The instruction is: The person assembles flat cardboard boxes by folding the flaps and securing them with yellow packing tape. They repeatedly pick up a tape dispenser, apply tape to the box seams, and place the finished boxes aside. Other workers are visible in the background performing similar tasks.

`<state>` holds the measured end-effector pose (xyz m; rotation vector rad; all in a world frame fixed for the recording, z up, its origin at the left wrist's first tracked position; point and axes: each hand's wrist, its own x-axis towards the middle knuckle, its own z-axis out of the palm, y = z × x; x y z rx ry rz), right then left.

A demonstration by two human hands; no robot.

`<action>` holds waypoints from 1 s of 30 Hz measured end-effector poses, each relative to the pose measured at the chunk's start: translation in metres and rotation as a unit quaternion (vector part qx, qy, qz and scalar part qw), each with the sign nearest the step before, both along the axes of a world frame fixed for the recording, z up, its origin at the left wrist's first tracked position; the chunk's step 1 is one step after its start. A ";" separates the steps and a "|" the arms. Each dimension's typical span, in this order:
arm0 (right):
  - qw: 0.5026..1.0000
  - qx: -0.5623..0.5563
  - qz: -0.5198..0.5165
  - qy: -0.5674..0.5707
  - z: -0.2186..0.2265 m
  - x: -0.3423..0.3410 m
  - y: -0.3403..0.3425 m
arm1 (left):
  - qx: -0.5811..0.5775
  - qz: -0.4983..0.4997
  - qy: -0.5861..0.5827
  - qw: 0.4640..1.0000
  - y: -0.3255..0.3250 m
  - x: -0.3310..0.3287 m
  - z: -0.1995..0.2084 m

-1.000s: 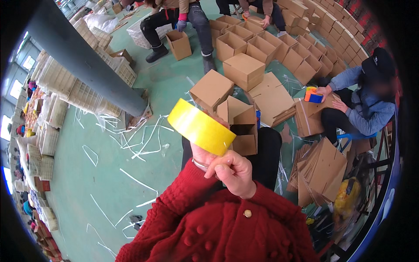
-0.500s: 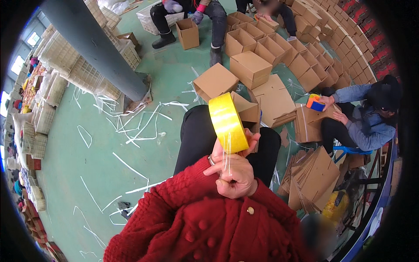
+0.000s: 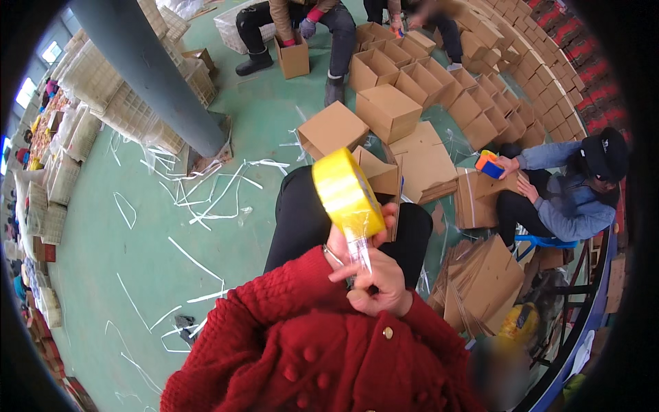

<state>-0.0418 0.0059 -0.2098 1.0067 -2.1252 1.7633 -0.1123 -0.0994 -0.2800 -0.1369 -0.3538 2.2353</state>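
My left hand (image 3: 337,242) is wrapped round a wide roll of yellow packing tape (image 3: 341,187) over my lap, with fingertips showing at its right side. A clear strip of tape (image 3: 358,250) runs down from the roll toward me. My right hand (image 3: 386,285) pinches the free end of this strip, thumb and fingers closed, index finger stretched along it. Just beyond the roll, at my knees, stands a part-hidden cardboard box (image 3: 376,167) with its flaps up.
Closed cartons (image 3: 388,110) and rows of open boxes stand ahead. Flattened cardboard (image 3: 484,281) leans at right, near a co-worker (image 3: 570,185) holding an orange-and-blue tape dispenser (image 3: 489,165). A grey pillar (image 3: 147,75) and white strapping scraps (image 3: 213,192) are at left.
The roll has shifted slightly left in the view, and the strip between roll and right hand looks wider and more crumpled. Ahead, a co-worker's hand now reaches into a box.
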 end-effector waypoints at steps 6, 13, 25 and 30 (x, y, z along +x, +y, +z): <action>0.819 -0.339 -0.027 -0.462 -0.027 0.021 0.012 | -0.191 0.304 0.164 0.919 -0.029 -0.040 0.027; 0.639 -0.460 -0.143 -0.600 -0.076 0.020 0.062 | -0.538 0.552 0.323 0.549 -0.078 -0.058 0.064; 0.815 -0.075 -0.428 -0.384 -0.016 -0.022 0.157 | -0.581 0.620 0.447 0.280 -0.101 -0.043 0.086; 0.895 -0.080 -0.373 -0.231 0.016 -0.009 0.107 | -0.609 0.614 0.462 0.199 -0.100 -0.034 0.095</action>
